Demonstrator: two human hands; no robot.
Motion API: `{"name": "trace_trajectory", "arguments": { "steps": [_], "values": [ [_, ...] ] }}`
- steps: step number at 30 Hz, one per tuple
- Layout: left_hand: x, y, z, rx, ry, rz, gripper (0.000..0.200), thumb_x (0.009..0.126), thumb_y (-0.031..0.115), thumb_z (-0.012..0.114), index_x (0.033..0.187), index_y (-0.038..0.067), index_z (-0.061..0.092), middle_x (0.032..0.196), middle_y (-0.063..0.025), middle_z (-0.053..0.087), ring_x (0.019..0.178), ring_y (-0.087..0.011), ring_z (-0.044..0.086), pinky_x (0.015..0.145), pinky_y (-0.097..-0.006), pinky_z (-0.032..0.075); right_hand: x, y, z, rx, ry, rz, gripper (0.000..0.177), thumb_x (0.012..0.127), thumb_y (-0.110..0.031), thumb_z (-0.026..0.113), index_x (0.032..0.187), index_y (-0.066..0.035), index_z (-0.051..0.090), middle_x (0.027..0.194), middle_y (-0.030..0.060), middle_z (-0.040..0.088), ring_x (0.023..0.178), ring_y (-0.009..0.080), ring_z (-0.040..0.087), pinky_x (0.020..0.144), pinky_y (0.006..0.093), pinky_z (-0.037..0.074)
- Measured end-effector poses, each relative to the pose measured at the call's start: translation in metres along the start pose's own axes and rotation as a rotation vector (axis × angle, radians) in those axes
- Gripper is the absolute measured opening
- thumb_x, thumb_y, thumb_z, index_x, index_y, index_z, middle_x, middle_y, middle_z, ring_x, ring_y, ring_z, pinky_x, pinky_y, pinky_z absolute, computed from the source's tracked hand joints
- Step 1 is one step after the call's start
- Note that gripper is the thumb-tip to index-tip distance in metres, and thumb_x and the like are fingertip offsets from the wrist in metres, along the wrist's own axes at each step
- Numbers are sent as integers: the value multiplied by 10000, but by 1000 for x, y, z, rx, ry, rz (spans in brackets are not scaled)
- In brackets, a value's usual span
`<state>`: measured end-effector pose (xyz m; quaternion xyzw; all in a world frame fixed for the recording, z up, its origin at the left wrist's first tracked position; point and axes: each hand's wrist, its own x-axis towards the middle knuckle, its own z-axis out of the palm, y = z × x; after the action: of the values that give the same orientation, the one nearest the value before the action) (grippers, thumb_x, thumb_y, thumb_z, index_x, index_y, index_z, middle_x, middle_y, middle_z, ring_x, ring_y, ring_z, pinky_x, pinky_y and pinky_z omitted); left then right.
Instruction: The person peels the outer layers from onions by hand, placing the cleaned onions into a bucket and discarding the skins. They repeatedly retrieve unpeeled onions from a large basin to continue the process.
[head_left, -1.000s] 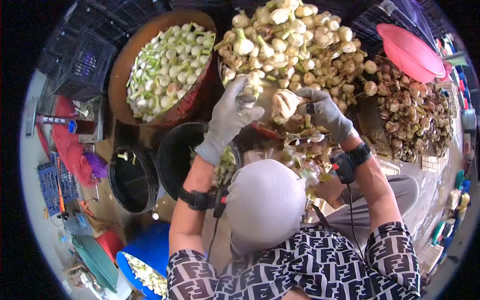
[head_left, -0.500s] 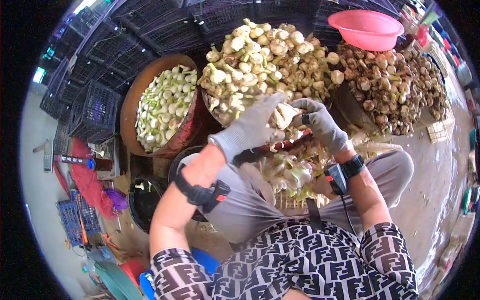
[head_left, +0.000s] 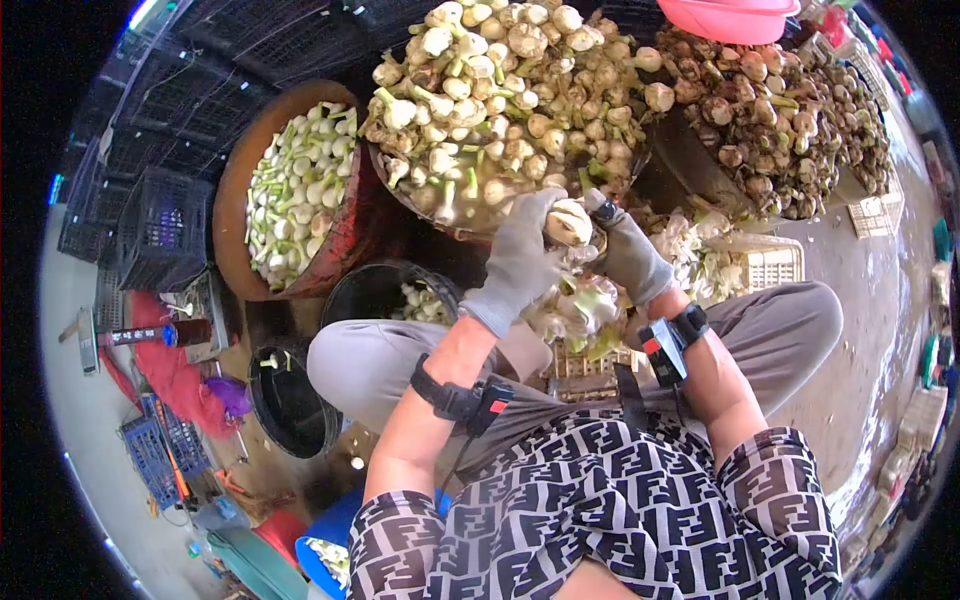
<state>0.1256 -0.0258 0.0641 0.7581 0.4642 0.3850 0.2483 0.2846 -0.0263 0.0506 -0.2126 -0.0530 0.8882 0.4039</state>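
Observation:
Between my two gloved hands is a garlic bulb (head_left: 569,224) with its outer skin partly off and a pale patch showing. My left hand (head_left: 522,258) grips it from the left. From the other side, my right hand (head_left: 638,252) closes on the bulb, and a small dark piece (head_left: 604,209) sits on one of its fingers. Loose garlic skins (head_left: 583,308) lie below the hands in a pale plastic crate (head_left: 585,374). Just beyond, a wide tub of cloudy water (head_left: 488,208) holds a heap of garlic bulbs (head_left: 500,90).
At the left, a rusty red drum (head_left: 232,215) contains white bulbs with green stems. Two black buckets (head_left: 345,295) (head_left: 325,415) stand near my left knee. Unpeeled brown garlic (head_left: 780,130) is piled at the right, with a pink basin (head_left: 725,18) behind. A blue tub (head_left: 325,530) sits behind me.
My view has tilted down, so the heaps sit higher in it. My left hand and forearm have shifted right. More pale inner surface shows on the bulb.

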Motion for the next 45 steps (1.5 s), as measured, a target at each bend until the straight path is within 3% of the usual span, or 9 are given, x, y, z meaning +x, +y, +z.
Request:
{"name": "trace_trajectory", "arguments": {
  "steps": [5, 19, 22, 26, 30, 33, 38, 41, 45],
  "values": [
    [12, 19, 9, -116, 14, -28, 665, 580, 353, 795, 1084, 34, 501, 1008, -117, 552, 930, -233, 566, 795, -306, 458, -12, 3, -10, -1004, 4, -593, 414, 756, -118, 673, 1128, -58, 502, 1059, 43, 573, 950, 127, 542, 839, 275, 449],
    [18, 59, 11, -231, -51, -79, 628, 637, 277, 760, 1134, 11, 482, 1092, -144, 528, 1023, -250, 512, 887, -326, 399, -28, -14, -10, -930, 119, -683, 305, 724, -58, 644, 1015, -45, 552, 901, 45, 604, 810, 118, 561, 748, 274, 474],
    [18, 52, 13, -357, -129, -231, 525, 722, 137, 687, 1167, -14, 452, 1060, -121, 526, 917, -179, 535, 790, -275, 447, -46, -56, -3, -1491, 183, -1067, 258, 773, -101, 608, 1003, 3, 553, 896, 59, 601, 799, 203, 580, 737, 312, 476],
    [6, 27, 17, -399, -180, -326, 393, 844, 120, 546, 1199, -13, 442, 1037, -64, 524, 908, -124, 503, 804, -249, 421, -85, -139, -3, -317, 159, -704, 151, 853, -202, 478, 759, -117, 560, 617, -30, 535, 516, 67, 481, 476, 200, 382],
    [-2, 14, 25, -670, -128, -541, 296, 833, 153, 580, 1090, 23, 513, 840, -19, 536, 617, -67, 501, 478, -189, 405, -174, -217, -1, -1127, 624, -1309, 188, 883, -146, 426, 850, -51, 585, 713, 19, 565, 600, 111, 536, 514, 231, 451],
    [-4, 10, 27, -617, -207, -568, 324, 838, 173, 591, 1117, 36, 500, 869, -11, 514, 654, -60, 506, 527, -168, 418, -254, -253, -28, -411, 501, -1379, 179, 864, -144, 445, 931, -32, 567, 797, 73, 600, 627, 133, 555, 515, 257, 465],
    [-2, 12, 47, -532, -295, -621, 300, 847, 180, 564, 1093, 17, 509, 839, -21, 533, 645, -63, 506, 494, -192, 437, -336, -205, -130, -344, 916, -1226, 226, 814, -191, 502, 677, -46, 608, 623, 61, 582, 536, 134, 545, 521, 273, 459],
    [-4, 8, 58, -530, -385, -663, 269, 846, 181, 564, 1064, 29, 522, 811, -9, 555, 620, -59, 503, 476, -183, 423, -343, -109, -236, -1003, 1634, -953, 189, 807, -194, 503, 741, -61, 619, 637, 110, 586, 570, 164, 574, 558, 281, 476],
    [-1, 14, 73, -515, -504, -711, 283, 838, 183, 575, 1070, 30, 522, 827, -14, 566, 597, -57, 500, 492, -175, 415, -330, 6, -214, -751, 1685, -565, 173, 771, -214, 538, 768, -59, 615, 643, 118, 588, 567, 217, 582, 522, 313, 479]
  ]
}}
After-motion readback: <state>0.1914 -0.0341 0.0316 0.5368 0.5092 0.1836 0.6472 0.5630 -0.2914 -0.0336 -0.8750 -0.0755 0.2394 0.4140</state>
